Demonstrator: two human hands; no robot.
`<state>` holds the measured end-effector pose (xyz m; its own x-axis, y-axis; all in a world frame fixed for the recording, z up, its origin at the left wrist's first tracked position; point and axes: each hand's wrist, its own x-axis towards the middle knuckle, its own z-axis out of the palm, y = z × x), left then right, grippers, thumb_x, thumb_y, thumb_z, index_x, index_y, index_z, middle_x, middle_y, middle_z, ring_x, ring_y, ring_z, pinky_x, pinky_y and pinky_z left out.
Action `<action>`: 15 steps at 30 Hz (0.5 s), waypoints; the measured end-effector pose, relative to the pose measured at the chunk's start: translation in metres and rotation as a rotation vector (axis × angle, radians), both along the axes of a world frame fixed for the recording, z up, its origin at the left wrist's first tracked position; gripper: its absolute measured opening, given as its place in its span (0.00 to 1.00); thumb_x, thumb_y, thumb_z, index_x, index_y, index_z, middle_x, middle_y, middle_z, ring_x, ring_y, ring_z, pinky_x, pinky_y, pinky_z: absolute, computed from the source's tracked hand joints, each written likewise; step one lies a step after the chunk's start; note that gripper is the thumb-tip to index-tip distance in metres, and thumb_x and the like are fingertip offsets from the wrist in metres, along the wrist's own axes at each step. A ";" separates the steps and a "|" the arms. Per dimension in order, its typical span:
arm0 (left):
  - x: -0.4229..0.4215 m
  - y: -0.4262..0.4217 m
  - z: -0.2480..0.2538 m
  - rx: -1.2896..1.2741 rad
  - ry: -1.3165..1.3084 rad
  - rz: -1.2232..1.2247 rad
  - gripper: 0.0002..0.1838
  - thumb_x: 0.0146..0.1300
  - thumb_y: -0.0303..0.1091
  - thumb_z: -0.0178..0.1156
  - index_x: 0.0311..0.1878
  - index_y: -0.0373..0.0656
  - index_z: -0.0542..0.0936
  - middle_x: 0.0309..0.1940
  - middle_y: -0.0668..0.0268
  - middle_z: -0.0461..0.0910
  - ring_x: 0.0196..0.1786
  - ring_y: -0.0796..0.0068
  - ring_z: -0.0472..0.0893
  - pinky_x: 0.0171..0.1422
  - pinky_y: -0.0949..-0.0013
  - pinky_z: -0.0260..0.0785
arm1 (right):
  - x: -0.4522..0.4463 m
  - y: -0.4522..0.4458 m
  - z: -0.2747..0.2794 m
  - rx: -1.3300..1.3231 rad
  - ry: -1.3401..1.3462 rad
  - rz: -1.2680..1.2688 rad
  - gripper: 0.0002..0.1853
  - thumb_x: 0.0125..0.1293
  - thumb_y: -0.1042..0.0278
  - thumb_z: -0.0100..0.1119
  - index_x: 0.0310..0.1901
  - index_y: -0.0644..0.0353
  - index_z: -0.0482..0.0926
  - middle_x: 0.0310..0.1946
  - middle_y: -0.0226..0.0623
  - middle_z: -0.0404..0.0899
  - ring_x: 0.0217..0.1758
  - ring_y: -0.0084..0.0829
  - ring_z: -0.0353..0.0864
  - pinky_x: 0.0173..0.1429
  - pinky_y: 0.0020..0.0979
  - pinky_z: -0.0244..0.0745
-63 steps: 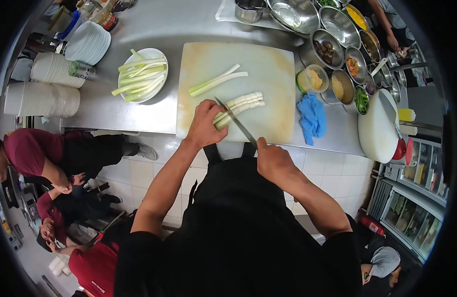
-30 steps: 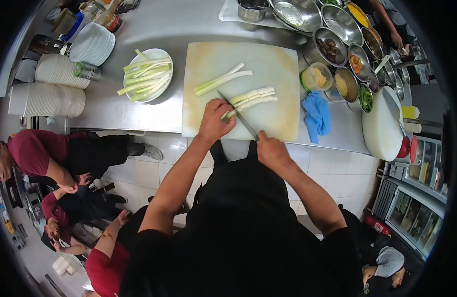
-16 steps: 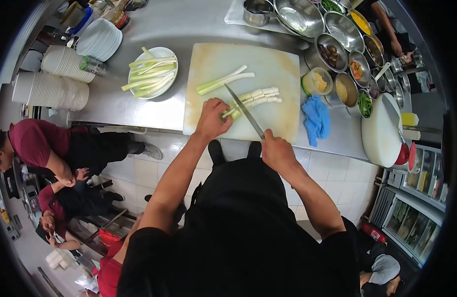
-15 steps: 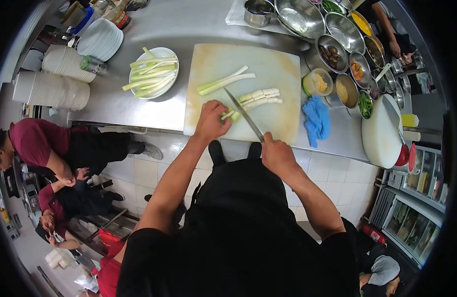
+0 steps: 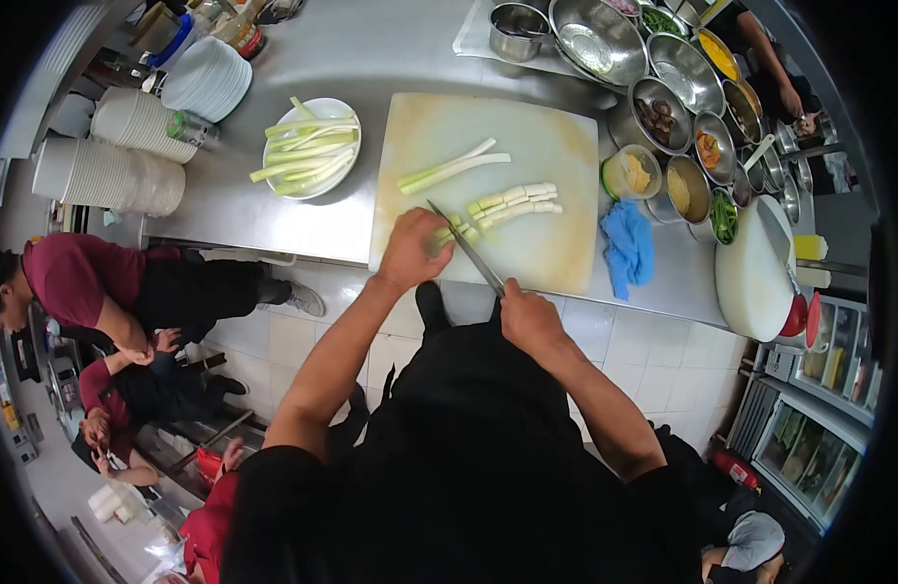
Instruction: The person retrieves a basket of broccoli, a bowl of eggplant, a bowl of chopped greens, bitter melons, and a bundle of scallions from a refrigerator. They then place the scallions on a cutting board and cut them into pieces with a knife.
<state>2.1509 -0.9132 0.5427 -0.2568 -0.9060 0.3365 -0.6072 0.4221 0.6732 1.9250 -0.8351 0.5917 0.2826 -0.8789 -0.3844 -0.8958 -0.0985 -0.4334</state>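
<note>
My left hand (image 5: 414, 250) is closed over the green ends of some leek stalks at the near side of the white cutting board (image 5: 556, 136), fingertips curled. In my right hand (image 5: 533, 316) is the handle of a kitchen knife (image 5: 480, 263). Its blade slants across the stalks, close beside my left fingertips. Right of the blade, cut leek pieces (image 5: 517, 202) lie lined up in two rows. Farther back on the board rest longer leek stalks (image 5: 454, 167). More leeks (image 5: 308, 154) fill a white plate (image 5: 338, 178) left of the board.
A blue cloth (image 5: 628, 243) lies right of the board. Metal bowls (image 5: 684, 76) of ingredients crowd the back right, near a thick round white block (image 5: 749, 263). Stacked bowls (image 5: 108, 177) and plates (image 5: 207, 83) stand left. Co-workers in red (image 5: 74, 277) are at the left.
The knife and my right hand have shifted left along the stalks, closer to my left hand. My left hand stays on the leeks. The view has moved slightly.
</note>
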 end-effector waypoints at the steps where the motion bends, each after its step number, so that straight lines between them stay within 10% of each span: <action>1: 0.007 -0.012 0.004 -0.039 0.087 0.053 0.11 0.47 0.26 0.64 0.37 0.42 0.79 0.37 0.57 0.76 0.44 0.55 0.75 0.51 0.57 0.68 | -0.002 -0.002 0.007 -0.013 -0.008 -0.008 0.10 0.61 0.74 0.49 0.43 0.67 0.67 0.24 0.55 0.79 0.28 0.56 0.81 0.34 0.53 0.75; 15: 0.041 -0.104 0.006 0.110 -0.097 0.059 0.15 0.49 0.25 0.65 0.43 0.42 0.82 0.38 0.55 0.80 0.44 0.55 0.79 0.50 0.60 0.72 | -0.010 -0.001 -0.002 0.013 -0.046 -0.048 0.11 0.63 0.70 0.49 0.44 0.68 0.68 0.24 0.55 0.80 0.30 0.56 0.81 0.37 0.53 0.77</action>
